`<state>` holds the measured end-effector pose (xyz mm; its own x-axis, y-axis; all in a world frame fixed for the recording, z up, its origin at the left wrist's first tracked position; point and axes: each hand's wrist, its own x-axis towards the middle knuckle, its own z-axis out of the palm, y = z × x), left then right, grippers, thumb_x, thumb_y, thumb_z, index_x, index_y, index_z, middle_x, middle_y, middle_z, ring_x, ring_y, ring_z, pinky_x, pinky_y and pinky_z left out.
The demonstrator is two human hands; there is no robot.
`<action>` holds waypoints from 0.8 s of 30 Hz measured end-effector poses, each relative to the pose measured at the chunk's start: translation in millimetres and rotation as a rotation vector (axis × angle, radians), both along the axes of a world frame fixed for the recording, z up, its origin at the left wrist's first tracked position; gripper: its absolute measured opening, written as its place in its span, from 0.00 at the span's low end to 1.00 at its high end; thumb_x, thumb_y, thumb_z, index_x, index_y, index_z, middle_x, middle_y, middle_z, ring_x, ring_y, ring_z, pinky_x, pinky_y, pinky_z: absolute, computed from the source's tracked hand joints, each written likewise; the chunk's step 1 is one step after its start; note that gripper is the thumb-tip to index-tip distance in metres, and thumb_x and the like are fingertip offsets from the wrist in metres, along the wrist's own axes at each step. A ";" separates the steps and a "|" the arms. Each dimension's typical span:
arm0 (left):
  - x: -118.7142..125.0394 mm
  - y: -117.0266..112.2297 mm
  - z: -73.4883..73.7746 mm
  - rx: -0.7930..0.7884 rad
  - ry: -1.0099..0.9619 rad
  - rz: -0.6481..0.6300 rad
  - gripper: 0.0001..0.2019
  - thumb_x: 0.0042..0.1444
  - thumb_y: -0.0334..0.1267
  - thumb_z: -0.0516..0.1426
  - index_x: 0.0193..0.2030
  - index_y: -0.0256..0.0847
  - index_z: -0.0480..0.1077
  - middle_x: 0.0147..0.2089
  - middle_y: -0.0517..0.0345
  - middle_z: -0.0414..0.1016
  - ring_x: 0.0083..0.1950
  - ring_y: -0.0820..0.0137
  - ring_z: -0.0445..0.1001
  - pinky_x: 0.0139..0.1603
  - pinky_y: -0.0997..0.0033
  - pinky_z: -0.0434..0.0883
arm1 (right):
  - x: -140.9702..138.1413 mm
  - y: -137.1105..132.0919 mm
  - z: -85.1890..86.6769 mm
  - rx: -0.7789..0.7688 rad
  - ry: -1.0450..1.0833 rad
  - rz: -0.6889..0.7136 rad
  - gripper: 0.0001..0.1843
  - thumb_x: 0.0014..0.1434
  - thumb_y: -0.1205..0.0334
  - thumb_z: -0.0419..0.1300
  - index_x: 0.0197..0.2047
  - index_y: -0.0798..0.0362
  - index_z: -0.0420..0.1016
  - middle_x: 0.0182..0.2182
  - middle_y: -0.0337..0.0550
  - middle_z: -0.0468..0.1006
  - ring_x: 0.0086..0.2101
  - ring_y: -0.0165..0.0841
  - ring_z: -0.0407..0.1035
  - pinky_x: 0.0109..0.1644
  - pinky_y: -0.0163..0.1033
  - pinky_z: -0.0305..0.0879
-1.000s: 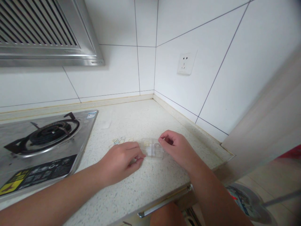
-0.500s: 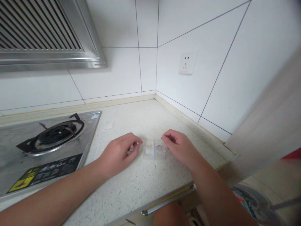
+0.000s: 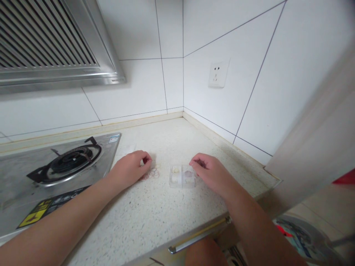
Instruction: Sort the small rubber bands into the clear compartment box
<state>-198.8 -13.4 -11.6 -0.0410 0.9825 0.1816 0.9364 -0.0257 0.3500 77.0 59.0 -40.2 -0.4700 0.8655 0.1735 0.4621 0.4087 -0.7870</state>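
A small clear plastic box (image 3: 181, 180) with several compartments sits on the speckled counter. Small pale yellow items show in its back left compartment and pinkish ones in the back right. To the left of it lies a loose pile of thin small rings (image 3: 154, 173), like tiny elastic bands. My left hand (image 3: 131, 166) is over the left side of this pile, thumb and forefinger pinched together; what is between them is too small to make out. At the box's right edge, my right hand (image 3: 209, 170) is closed in a pinch, its fingertips hiding anything held.
A gas stove (image 3: 74, 159) with a black burner is on the left, below a steel range hood (image 3: 111, 74). White tiled walls meet behind the counter (image 3: 133, 218), with a socket (image 3: 218, 75) on the right wall. A drawer handle (image 3: 198, 236) runs below the front edge.
My left hand has moved left from the box to the pile of rings, uncovering the box's left side. My right hand stays beside the box. The view has shifted slightly.
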 end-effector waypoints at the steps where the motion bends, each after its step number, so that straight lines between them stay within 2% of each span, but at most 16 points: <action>1: -1.3 0.1 1.5 -0.013 0.009 -0.006 0.12 0.61 0.45 0.52 0.37 0.43 0.74 0.35 0.58 0.78 0.32 0.69 0.71 0.33 0.71 0.60 | -0.1 -0.1 -0.2 -0.003 -0.001 0.002 0.15 0.63 0.52 0.52 0.36 0.53 0.73 0.26 0.38 0.73 0.28 0.25 0.65 0.31 0.33 0.53; 5: -7.7 0.3 7.9 -0.074 0.038 -0.049 0.14 0.62 0.47 0.51 0.38 0.43 0.75 0.33 0.59 0.78 0.30 0.70 0.70 0.31 0.72 0.59 | -0.7 0.0 -0.4 -0.010 0.006 0.011 0.14 0.63 0.53 0.53 0.36 0.53 0.73 0.27 0.38 0.73 0.28 0.25 0.65 0.32 0.33 0.53; 14: -17.8 -1.1 13.0 -0.133 0.124 -0.203 0.09 0.59 0.45 0.57 0.37 0.46 0.77 0.37 0.60 0.77 0.37 0.70 0.73 0.37 0.73 0.61 | -0.4 0.6 1.7 0.004 -0.017 0.008 0.13 0.63 0.54 0.53 0.36 0.52 0.73 0.28 0.38 0.74 0.29 0.25 0.66 0.32 0.34 0.54; 19: -17.0 -2.1 10.9 -0.102 0.130 -0.239 0.11 0.61 0.44 0.55 0.34 0.45 0.77 0.36 0.60 0.77 0.36 0.71 0.73 0.37 0.73 0.61 | -0.5 -0.4 1.9 -0.006 -0.022 0.012 0.13 0.63 0.53 0.52 0.36 0.52 0.73 0.28 0.37 0.74 0.29 0.25 0.65 0.32 0.34 0.53; 24: -13.9 -3.0 7.2 -0.023 0.059 -0.211 0.09 0.59 0.43 0.58 0.32 0.44 0.76 0.33 0.61 0.75 0.32 0.73 0.69 0.35 0.74 0.60 | 0.1 -0.4 2.5 0.005 -0.023 0.012 0.13 0.63 0.54 0.53 0.35 0.52 0.73 0.27 0.37 0.74 0.28 0.24 0.65 0.32 0.33 0.53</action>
<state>-212.7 -16.4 -4.4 0.1762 0.9721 0.1548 0.9299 -0.2160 0.2977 77.1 58.6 -37.8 -0.4844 0.8588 0.1664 0.4752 0.4181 -0.7742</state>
